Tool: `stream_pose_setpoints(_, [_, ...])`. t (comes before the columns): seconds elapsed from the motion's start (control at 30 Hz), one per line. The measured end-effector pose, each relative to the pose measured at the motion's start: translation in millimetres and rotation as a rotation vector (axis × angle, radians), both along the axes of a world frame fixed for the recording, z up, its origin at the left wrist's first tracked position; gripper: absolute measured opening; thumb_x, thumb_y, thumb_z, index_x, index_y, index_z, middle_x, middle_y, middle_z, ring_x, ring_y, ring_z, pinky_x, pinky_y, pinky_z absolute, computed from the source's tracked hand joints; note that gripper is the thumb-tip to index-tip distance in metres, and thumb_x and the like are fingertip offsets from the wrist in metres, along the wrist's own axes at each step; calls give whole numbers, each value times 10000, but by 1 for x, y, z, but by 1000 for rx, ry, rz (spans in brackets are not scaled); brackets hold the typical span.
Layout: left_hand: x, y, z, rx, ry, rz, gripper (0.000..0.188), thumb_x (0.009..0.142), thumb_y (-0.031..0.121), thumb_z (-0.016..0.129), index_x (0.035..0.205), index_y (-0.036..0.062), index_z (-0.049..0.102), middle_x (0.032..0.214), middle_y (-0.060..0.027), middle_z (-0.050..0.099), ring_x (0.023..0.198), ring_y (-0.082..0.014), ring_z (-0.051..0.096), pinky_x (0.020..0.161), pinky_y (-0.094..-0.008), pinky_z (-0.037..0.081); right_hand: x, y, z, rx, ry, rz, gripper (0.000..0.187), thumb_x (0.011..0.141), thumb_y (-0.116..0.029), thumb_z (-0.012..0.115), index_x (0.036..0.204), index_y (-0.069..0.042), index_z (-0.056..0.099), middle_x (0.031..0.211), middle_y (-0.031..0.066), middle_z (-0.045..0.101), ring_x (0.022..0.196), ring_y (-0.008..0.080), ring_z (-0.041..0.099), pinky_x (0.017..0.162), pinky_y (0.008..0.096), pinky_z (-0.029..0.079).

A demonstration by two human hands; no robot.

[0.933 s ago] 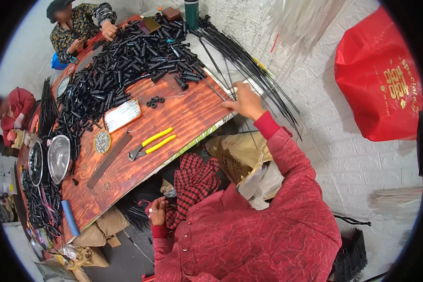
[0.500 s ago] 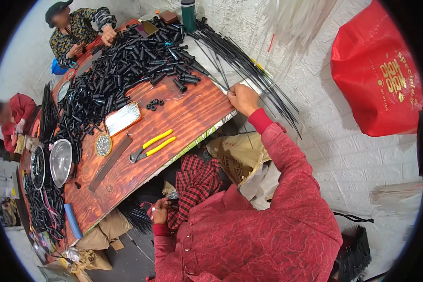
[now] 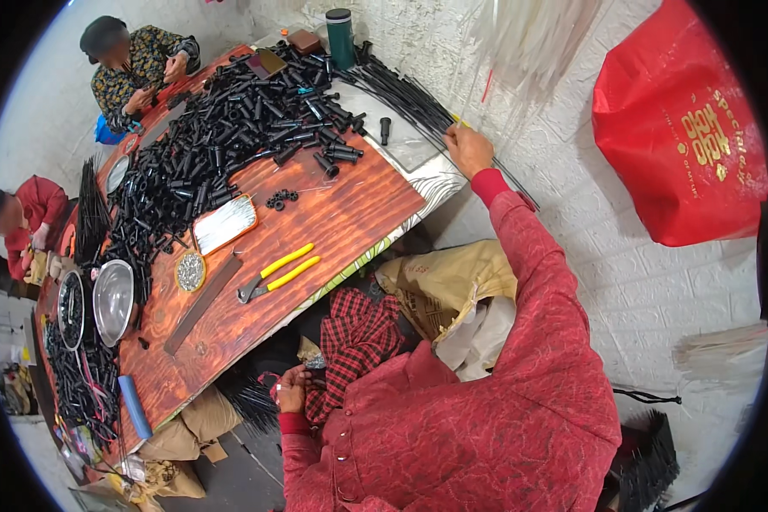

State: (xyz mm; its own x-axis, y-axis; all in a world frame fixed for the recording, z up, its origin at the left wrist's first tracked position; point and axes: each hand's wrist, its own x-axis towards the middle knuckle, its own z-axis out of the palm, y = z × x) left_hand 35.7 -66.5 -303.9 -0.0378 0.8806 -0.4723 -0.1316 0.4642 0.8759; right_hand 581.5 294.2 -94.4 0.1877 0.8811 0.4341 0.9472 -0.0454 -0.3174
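My right hand [image 3: 469, 151] is stretched out past the table's far right corner, its fingers closed on the bundle of long thin black rods [image 3: 418, 107]. The rods lie over the table's end, and their near ends stick out beyond my hand. My left hand [image 3: 292, 389] is low by my lap, fingers curled together beside a red-and-black checked cloth [image 3: 358, 328]; whatever is in it is too small or hidden to tell. One black tubular piece [image 3: 386, 130] stands apart on the pale surface, between the rods and a large heap of black tubular pieces [image 3: 239, 119].
On the wooden table [image 3: 350, 213] are yellow-handled pliers [image 3: 277, 271], an orange-rimmed tray [image 3: 224, 224] of thin pins, a dish [image 3: 191, 270] of small metal parts and a green flask [image 3: 340, 41]. A red bag [image 3: 666, 128] hangs right. Two people sit across the table.
My right hand has moved right and away from the table corner onto the rod bundle. Rods that crossed the corner have shifted right, uncovering the lone black piece. My left hand has barely moved.
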Motion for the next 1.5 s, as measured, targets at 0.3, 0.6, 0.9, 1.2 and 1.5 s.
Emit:
stream_pose_setpoints(0.3, [1,-2,5,-13,59,4,250,990,166,590,1177,2,615,935,-42,685,759,-90,601,717,-234,508,-3,-7,16,251,35,-68,203,866,-285,669,870,-86,705,881,133,669,784,356,645,709,445,502])
stream_pose_setpoints(0.6, [-3,2,-6,-33,68,-3,263,979,177,608,1176,3,614,920,-32,679,754,-87,590,703,-228,494,-10,-61,16,314,282,-89,223,840,-285,724,839,-62,717,777,88,671,656,222,649,633,329,501])
stream_pose_setpoints(0.9, [4,4,9,-22,109,6,243,979,145,595,1166,-8,619,920,-46,688,730,-93,599,697,-226,494,-58,-13,21,218,439,-11,254,847,-325,692,878,-75,728,834,94,714,718,243,677,671,333,509])
stream_pose_setpoints(1.2, [0,-6,4,18,128,68,236,984,130,579,1170,-11,615,931,-57,693,768,-110,617,720,-235,502,-101,57,-19,94,283,-63,133,774,-241,714,800,-116,679,847,139,676,764,358,659,687,475,516])
stream_pose_setpoints(1.5, [1,-3,6,-47,88,111,226,986,130,576,1166,1,622,908,-50,695,717,-102,606,668,-226,503,-148,104,-26,151,493,63,175,784,-213,710,871,-77,643,789,141,693,781,349,675,698,448,522])
